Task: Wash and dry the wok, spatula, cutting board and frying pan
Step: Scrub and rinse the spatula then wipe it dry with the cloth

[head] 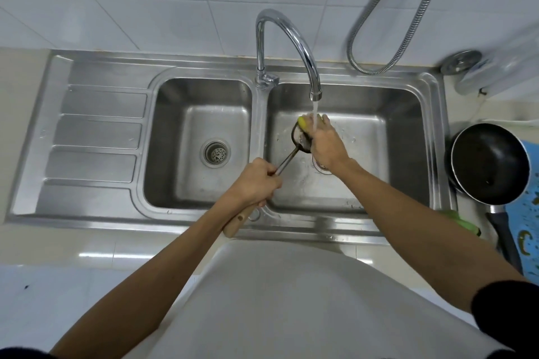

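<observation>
The left hand (256, 181) has its grip closed round the wooden handle of the spatula (288, 158) above the sink's front rim. The right hand (326, 146) has its grip curled on a yellow sponge (303, 123), pressed to the dark blade under the tap's (291, 38) stream in the right basin (405, 137). Wet, the handle could twist or slip in that fist as the sponge pushes, and water hitting the tilted blade could splash onto the worktop (73, 242) or the frying pan (490, 163) at the right; both forearms reach forward, the left angled inward, the right stretched further, wrist bent down
</observation>
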The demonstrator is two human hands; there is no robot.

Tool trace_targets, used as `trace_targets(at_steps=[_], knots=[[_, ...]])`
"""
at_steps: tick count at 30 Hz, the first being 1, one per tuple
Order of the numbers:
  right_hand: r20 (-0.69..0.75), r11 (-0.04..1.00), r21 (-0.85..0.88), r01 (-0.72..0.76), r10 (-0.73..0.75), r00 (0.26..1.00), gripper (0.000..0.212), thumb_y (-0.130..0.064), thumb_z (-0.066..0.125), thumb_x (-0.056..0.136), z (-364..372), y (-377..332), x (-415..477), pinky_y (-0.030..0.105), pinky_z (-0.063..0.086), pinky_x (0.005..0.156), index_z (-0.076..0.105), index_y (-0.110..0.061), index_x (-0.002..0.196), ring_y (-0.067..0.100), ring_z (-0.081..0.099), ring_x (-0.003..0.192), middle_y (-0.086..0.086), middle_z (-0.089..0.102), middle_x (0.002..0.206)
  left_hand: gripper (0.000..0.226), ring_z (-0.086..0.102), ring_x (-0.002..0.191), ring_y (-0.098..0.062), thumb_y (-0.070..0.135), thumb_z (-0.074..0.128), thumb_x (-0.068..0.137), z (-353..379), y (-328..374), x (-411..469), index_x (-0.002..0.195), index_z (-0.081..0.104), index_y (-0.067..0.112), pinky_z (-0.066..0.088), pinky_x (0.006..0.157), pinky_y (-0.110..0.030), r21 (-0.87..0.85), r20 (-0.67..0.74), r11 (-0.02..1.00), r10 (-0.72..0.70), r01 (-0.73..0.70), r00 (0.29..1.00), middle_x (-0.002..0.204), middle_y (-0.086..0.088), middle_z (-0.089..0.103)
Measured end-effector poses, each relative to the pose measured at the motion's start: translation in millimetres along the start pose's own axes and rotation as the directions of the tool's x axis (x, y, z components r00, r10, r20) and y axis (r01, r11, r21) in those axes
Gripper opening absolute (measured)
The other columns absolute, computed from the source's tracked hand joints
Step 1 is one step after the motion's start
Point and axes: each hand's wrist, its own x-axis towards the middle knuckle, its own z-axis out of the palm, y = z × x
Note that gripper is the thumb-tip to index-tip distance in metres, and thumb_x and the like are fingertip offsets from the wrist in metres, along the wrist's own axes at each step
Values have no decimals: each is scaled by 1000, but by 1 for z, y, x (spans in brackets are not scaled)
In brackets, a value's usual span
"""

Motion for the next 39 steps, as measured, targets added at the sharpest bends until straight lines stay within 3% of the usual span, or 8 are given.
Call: trace_targets(at_steps=[3, 6, 13, 18, 22, 25, 31, 39], knots=[[31, 991, 43, 127, -128, 991, 69, 16, 46, 86, 7, -14, -15, 47, 32, 118, 38, -5, 152, 39, 33, 143, 20, 36, 155, 11, 45, 42, -22, 0, 57, 86, 1, 2, 3, 79, 65, -6, 37, 37, -23, -59, -33, 998, -10, 8, 999, 46, -3, 47], [127, 977, 76, 198, -206, 970, 75, 8, 51, 88, 8, -6, -35, 45, 24, 123, 28, -10, 157, 33, 27, 149, 13, 27, 163, 8, 45, 42, -17, -1, 60, 87, 0, 2, 7, 83, 68, -3, 35, 36, -22, -127, -26, 991, -33, 29, 999, 47, -3, 48], [-65, 984, -33, -177, 175, 982, 63, 8, 52, 85, -44, 92, -35, 50, 45, 105, 50, -9, 146, 45, 54, 121, 22, 51, 144, 4, 43, 38, -12, -4, 60, 89, 28, 11, 22, 87, 63, -4, 34, 35, -22, -289, -95, 956, -82, 52, 992, 60, -9, 43], [-318, 924, 14, -383, 367, 874, 50, 2, 55, 91, -98, 171, -36, 45, 50, 101, 60, -16, 137, 39, 60, 114, 20, 58, 135, 7, 48, 38, -11, 0, 66, 88, 45, 3, 35, 83, 67, -5, 40, 37, -23, -302, -34, 947, -122, 107, 992, 47, -2, 53], [-348, 870, -63, -488, 440, 828, 44, -4, 57, 90, -124, 218, -28, 48, 51, 93, 61, -18, 132, 41, 61, 100, 19, 64, 116, 6, 51, 42, -12, 4, 68, 88, 53, -10, 46, 86, 71, 0, 42, 39, -25, -261, -6, 955, -145, 139, 989, 47, -1, 56], [-375, 826, -129, -548, 471, 798, 49, -1, 52, 88, -128, 243, -22, 46, 46, 90, 59, -17, 134, 40, 54, 106, 16, 62, 120, 7, 50, 41, -13, 5, 68, 87, 54, -13, 52, 88, 72, 0, 41, 38, -26, -277, -1, 946, -174, 167, 985, 48, -3, 54], [-70, 794, -299, -528, 534, 842, 59, -27, 54, 98, -116, 264, -23, 62, 28, 112, 29, -16, 151, 39, 21, 146, 17, 25, 158, 9, 52, 41, -11, 5, 67, 88, 57, -5, 58, 92, 71, -1, 42, 38, -24, -317, -48, 937, -171, 148, 984, 48, 0, 59], [-29, 737, -304, -603, 626, 779, 76, -28, 65, 91, -126, 256, -19, 68, 13, 116, 23, -17, 154, 41, 8, 151, 14, 19, 162, 7, 54, 46, -13, 2, 62, 89, 66, 6, 58, 89, 68, -2, 41, 40, -25, -369, -36, 917, -179, 153, 983, 59, -1, 67]])
